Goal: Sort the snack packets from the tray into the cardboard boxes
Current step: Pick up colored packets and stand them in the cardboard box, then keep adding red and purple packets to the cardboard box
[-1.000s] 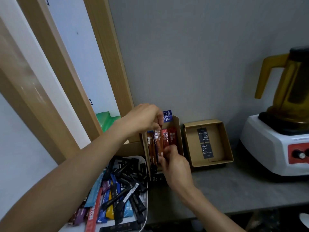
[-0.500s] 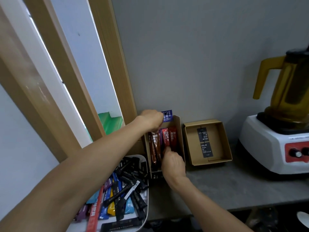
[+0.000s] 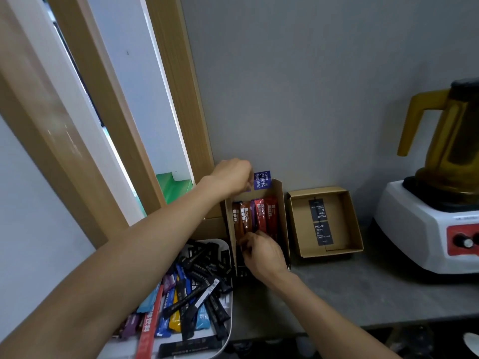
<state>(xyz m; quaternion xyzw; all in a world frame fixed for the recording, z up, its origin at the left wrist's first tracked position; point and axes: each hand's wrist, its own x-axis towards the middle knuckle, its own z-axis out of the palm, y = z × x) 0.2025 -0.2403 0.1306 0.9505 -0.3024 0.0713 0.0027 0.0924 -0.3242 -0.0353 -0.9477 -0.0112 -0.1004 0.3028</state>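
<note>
left hand (image 3: 230, 177) pinching blue packet (image 3: 262, 180) at box (image 3: 283, 216) rim, right hand (image 3: 261, 255) inside

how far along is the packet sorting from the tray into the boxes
Done: a row of brown and red packets sits in the left box, and two black packets lie in the right box. In hand: the left hand pinches a blue packet at the left box's far end while the right hand works at the row's near end. Left: a heap of packets fills the tray.
</note>
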